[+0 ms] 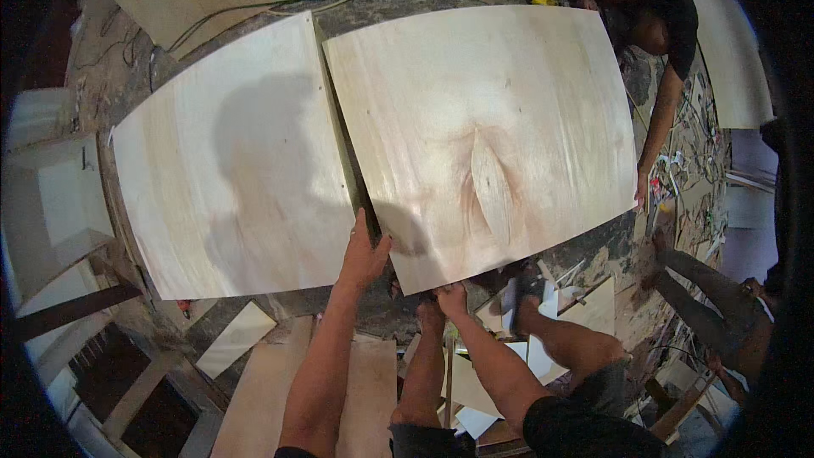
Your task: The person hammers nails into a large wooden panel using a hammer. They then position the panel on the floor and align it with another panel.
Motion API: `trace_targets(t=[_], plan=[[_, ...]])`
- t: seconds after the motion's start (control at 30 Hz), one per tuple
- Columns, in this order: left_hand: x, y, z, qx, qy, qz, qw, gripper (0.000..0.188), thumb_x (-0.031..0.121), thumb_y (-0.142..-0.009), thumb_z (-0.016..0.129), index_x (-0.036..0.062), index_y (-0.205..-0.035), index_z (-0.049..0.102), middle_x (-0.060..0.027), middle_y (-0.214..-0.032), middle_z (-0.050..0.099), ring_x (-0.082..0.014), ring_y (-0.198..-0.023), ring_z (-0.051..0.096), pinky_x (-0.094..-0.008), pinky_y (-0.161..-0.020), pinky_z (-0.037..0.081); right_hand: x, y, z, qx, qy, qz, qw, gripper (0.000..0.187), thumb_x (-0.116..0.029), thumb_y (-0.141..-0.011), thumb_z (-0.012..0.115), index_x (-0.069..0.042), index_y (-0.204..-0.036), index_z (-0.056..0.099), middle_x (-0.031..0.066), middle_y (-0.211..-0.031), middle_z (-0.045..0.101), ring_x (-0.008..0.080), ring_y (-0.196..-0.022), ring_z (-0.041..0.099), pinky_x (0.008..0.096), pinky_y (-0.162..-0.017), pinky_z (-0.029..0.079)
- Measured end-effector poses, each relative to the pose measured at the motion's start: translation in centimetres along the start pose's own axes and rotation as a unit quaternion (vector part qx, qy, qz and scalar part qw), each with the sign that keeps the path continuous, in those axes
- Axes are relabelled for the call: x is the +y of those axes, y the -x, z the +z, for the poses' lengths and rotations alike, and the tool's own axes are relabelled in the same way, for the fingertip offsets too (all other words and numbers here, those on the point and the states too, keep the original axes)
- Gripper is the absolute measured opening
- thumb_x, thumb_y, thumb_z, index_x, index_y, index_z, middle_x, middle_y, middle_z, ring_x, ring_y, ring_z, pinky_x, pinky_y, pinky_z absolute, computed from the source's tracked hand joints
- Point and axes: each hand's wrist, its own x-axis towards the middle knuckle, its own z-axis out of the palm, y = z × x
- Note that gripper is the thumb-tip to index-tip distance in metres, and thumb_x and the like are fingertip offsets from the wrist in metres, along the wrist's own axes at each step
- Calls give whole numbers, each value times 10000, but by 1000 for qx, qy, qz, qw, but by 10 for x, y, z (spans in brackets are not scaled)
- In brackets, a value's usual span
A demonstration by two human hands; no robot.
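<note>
Two pale plywood panels lie side by side, a narrow dark gap between them. The left panel (pixel 178 170) has small fastener marks along its right edge. The right panel (pixel 551 110) sits slightly angled and bears a leaf-shaped raised patch (pixel 492 187) of wood with reddish smears around it. My left hand (pixel 365 254) rests at the near end of the gap, one finger stretched along it and the thumb apart; its other fingers are hidden. With my right hand (pixel 452 295) I grip the near edge of the right panel close to its left corner.
A co-worker's hand (pixel 642 188) touches the right panel's right edge. Another person's legs (pixel 704 288) show at right. Cables (pixel 246 8) run behind the panels. Plywood offcuts (pixel 237 339) and scraps litter the floor around my feet. A wooden frame (pixel 136 399) stands at left.
</note>
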Motion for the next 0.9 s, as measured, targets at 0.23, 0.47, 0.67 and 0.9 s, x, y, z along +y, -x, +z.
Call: trace_targets(t=[0.23, 0.47, 0.67, 0.9], plan=[[27, -108, -9, 116, 41, 1, 992, 880, 319, -941, 650, -98, -1547, 167, -336, -1507, 389, -449, -1397, 405, -435, -1152, 350, 6, 5, 0, -56, -120, -34, 991, 247, -245, -857, 680, -10, -919, 637, 145, -876, 645, 338, -848, 633, 459, -811, 530], [109, -201, -79, 219, -303, 173, 911, 668, 289, -880, 719, -1, -1420, 452, -265, -1347, 539, -449, -1237, 523, -503, -1047, 432, -19, 15, -3, -73, -120, 76, 987, 450, -257, -900, 706, -61, -1289, 595, 128, -1201, 669, 273, -1122, 641, 460, -879, 542], [152, -350, -159, 104, -227, 110, 962, 726, 415, -939, 686, 7, -1473, 412, -188, -1163, 652, -297, -1035, 644, -446, -958, 486, -49, 39, -11, -78, -642, 303, 700, 510, -318, -966, 608, -163, -1430, 462, 72, -1285, 581, 260, -1191, 578, 509, -971, 494], [202, -412, -154, 3, -258, 153, 954, 522, 624, -960, 558, 152, -737, 574, 42, -645, 465, -106, -571, 404, -267, -553, 334, -105, 33, 4, 121, -808, 338, 468, 531, -516, -1043, 417, -175, -1448, 466, 30, -1301, 590, 192, -1138, 559, 405, -1001, 447]])
